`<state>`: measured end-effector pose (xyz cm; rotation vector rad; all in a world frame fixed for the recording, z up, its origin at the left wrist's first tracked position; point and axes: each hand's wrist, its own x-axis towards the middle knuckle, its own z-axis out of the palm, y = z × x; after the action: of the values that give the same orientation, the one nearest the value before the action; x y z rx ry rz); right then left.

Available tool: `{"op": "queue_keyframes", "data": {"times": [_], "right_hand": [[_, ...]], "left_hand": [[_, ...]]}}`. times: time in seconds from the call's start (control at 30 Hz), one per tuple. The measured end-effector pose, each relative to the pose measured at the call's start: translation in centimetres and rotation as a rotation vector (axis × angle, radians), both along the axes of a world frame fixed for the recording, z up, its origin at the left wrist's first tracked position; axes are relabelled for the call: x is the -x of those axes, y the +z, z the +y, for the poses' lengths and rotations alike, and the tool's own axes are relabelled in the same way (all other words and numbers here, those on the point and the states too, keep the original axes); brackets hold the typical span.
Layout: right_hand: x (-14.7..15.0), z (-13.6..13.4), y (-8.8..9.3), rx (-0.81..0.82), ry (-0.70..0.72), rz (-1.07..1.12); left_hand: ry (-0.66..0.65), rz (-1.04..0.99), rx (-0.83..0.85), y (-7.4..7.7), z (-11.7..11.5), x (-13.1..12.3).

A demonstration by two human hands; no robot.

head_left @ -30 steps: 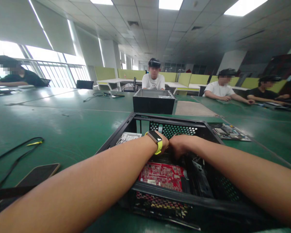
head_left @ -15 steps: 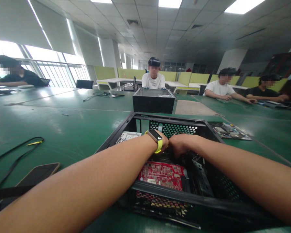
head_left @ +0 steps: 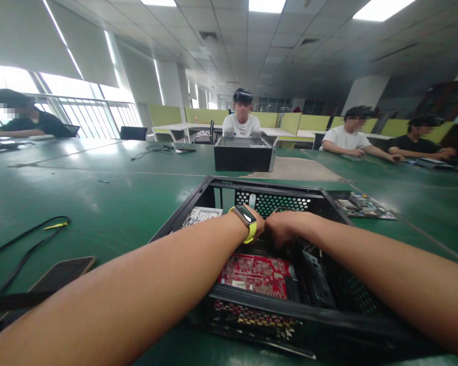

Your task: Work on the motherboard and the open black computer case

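Observation:
Both my hands reach down into a black open computer case (head_left: pixel 267 302) lying in front of me. My left hand (head_left: pixel 259 229), with a yellow-strapped smartwatch (head_left: pixel 246 216) at the wrist, is near the middle of the case; its fingers are hidden. Close beside it, my right hand (head_left: pixel 280 227) is curled with the fingers pointing down, and whatever they grip is out of sight. Nearer to me inside the case sits a red circuit board (head_left: pixel 255 275). A metal bracket (head_left: pixel 317 278) stands to its right, and a white labelled part (head_left: pixel 202 215) is at the case's left side.
A green circuit board (head_left: pixel 361 204) lies right of the case. At left are a black cable (head_left: pixel 30 243) and a dark flat device (head_left: pixel 63 272). Across the green table (head_left: pixel 110 198), a person in gloves (head_left: pixel 241 124) holds another case (head_left: pixel 244 158). Other people sit at both sides.
My hands stay almost in place inside the case, the left wrist turning slightly. Across the table, the other case has moved back, toward the gloved person.

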<state>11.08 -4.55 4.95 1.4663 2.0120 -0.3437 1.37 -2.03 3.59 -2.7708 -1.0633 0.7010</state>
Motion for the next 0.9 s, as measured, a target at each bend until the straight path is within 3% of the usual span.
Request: {"op": "queue_keyframes", "data": {"times": [0.3, 0.6, 0.9], "right_hand": [[-0.3, 0.2, 0.0, -0.017, 0.019, 0.035], [-0.3, 0.4, -0.4, -0.025, 0.024, -0.005], [-0.3, 0.3, -0.4, -0.057, 0.058, -0.015]], "left_hand": [[-0.01, 0.185, 0.063, 1.1, -0.7, -0.3], [-0.032, 0.158, 0.097, 2.2, -1.3, -0.2], [-0.059, 0.183, 0.117, 1.8, -1.0, -0.3]]}}
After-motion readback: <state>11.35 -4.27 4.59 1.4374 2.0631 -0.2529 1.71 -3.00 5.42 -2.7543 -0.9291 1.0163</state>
